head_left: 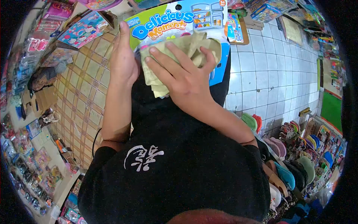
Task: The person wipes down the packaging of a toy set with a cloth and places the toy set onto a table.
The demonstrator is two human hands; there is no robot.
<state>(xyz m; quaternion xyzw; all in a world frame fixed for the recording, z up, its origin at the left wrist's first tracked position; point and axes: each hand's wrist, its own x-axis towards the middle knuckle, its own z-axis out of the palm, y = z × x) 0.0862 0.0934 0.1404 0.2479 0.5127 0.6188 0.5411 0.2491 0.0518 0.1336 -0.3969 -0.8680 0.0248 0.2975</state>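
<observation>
A toy package (209, 18) with a printed card reading "Delicious Moment" is held upright before my black shirt. My left hand (125, 61) is at its left edge, one digit pointing up and the other fingers mostly hidden at the package. A pale yellow-green cloth (158, 87) lies bunched over the package's lower front. My right hand (186, 76) presses this cloth against the package, fingers spread across it. The cloth covers most of the contents; a few bits of pink and yellow-green show above it.
Packaged goods (41, 164) line the left side, and a colourful boxed item (85, 30) lies at upper left. Several sandals and slippers (285, 175) are displayed at lower right. Brown-patterned tiles (84, 82) cover the left floor, white tiles (257, 74) the right.
</observation>
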